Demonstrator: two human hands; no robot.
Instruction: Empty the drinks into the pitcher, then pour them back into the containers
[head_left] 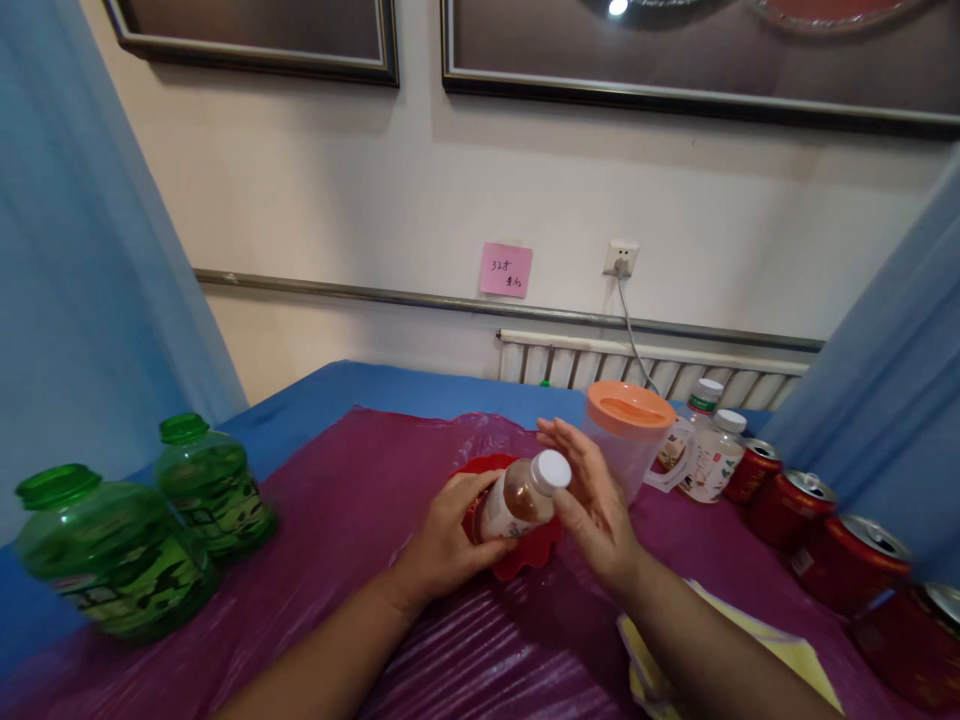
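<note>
A small clear bottle [517, 497] with a white cap, a printed label and brownish contents is in my left hand [454, 525]. The fingers wrap round its body, and it tilts to the right. Beneath it is a red scallop-edged dish [534, 552], partly covered by the bottle and hand. My right hand [600, 505] is beside the cap with its fingers stretched out and apart; whether the thumb touches the bottle I cannot tell. Just behind the right hand stands a translucent pitcher [621, 450] with an orange lid.
Two green wide-mouthed bottles [214, 490] stand at the left. On the right are a labelled bottle [712, 460], another white-capped bottle [703, 398] and several red cans [799, 510]. A yellow cloth [780, 640] lies under my right forearm. Purple plastic sheeting [330, 530] covers the blue table [360, 378].
</note>
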